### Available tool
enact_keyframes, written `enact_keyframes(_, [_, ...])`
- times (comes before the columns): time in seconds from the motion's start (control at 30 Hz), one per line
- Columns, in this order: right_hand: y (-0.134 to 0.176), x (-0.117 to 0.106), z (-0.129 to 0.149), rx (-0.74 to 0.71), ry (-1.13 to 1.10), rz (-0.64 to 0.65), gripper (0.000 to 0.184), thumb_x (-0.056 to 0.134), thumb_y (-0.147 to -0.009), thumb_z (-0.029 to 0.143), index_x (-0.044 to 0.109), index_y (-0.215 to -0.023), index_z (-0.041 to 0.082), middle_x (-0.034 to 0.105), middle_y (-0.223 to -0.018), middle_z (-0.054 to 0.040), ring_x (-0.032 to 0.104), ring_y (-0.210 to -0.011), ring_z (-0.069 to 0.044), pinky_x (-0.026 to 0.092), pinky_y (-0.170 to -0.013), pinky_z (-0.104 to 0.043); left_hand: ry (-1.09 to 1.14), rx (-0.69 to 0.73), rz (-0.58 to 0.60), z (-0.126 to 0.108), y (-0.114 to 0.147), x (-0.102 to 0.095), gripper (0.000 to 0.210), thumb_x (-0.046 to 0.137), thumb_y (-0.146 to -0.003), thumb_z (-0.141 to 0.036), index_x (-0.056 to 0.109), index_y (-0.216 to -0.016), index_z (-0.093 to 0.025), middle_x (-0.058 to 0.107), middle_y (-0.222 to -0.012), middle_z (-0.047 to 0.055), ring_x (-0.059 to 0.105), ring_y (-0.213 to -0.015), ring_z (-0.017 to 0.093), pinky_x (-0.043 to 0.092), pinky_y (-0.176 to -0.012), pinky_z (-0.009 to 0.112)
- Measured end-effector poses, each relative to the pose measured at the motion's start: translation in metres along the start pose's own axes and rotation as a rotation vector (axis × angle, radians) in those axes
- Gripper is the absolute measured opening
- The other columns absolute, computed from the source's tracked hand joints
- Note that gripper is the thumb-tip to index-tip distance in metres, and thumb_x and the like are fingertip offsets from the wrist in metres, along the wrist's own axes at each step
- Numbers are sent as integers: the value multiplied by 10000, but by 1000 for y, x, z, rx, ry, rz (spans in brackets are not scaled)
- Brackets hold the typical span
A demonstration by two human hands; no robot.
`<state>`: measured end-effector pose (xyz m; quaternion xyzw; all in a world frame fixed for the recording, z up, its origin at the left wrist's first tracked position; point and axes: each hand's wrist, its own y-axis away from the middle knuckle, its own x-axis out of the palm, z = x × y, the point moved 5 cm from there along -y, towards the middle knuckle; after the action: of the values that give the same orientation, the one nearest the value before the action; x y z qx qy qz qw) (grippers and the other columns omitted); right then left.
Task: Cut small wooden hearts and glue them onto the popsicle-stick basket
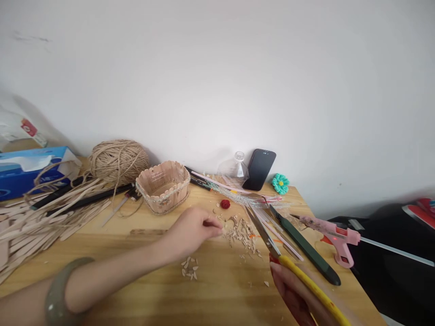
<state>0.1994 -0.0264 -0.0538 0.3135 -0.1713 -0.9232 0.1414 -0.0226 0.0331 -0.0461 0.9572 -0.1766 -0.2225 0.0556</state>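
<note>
My left hand (pixel 193 233) reaches in from the left with thumb and fingertips pinched together at the near side of a pile of small wood chips (pixel 243 233); whatever lies in the pinch is too small to make out. In my right hand (pixel 292 290) are scissors (pixel 268 237) with yellow handles, their blades pointing away over the right edge of the chips. A few pale wood slivers (pixel 190 268) lie below my left wrist. Just beyond the chips sits a small red rose (pixel 225 204). An oval basket of wooden slats (pixel 163 186) stands behind my left hand.
At left are wooden craft sticks (pixel 20 231), a twine ball (pixel 118 160) and a blue tissue pack (pixel 34 172). A phone (pixel 260 170) leans on the wall beside a teal flower (pixel 280 184). Rightward lie a dark green tool (pixel 307 246) and a pink glue gun (pixel 335 235).
</note>
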Motion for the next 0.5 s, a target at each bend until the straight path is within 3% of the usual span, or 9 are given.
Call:
enact_keyframes(0.1, [7, -5, -4, 152, -173, 132, 541, 337, -862, 570, 493, -480, 219, 357, -293, 39, 357, -216, -105, 277, -283, -242, -60, 68, -38, -15, -21, -1, 268, 548, -761, -364, 707, -860, -173, 733, -839, 30, 643, -772, 183, 461, -671, 249])
enact_keyframes(0.27, [11, -9, -3, 125, -367, 244, 511, 454, -787, 614, 441, -483, 203, 425, -330, 32, 419, -278, -99, 342, -317, -221, -335, 90, -253, -11, -46, -18, 159, 541, -765, -235, 677, -827, -179, 700, -794, 58, 617, -741, 214, 428, -669, 306])
enact_keyframes(0.4, [9, -10, -7, 96, -417, 248, 497, 471, -782, 609, 442, -508, 196, 431, -349, 43, 435, -307, -88, 354, -331, -202, -528, 163, -283, -3, -51, -15, 173, 506, -770, -129, 668, -802, -180, 664, -794, 60, 602, -794, 214, 423, -716, 307])
enact_keyframes(0.5, [7, -5, -12, 121, -420, 322, 488, 475, -766, 629, 473, -543, 194, 460, -360, 32, 456, -311, -101, 364, -333, -214, -640, 244, -272, -2, -51, -12, 225, 460, -798, -115, 667, -838, -193, 641, -884, 59, 582, -849, 202, 425, -733, 294])
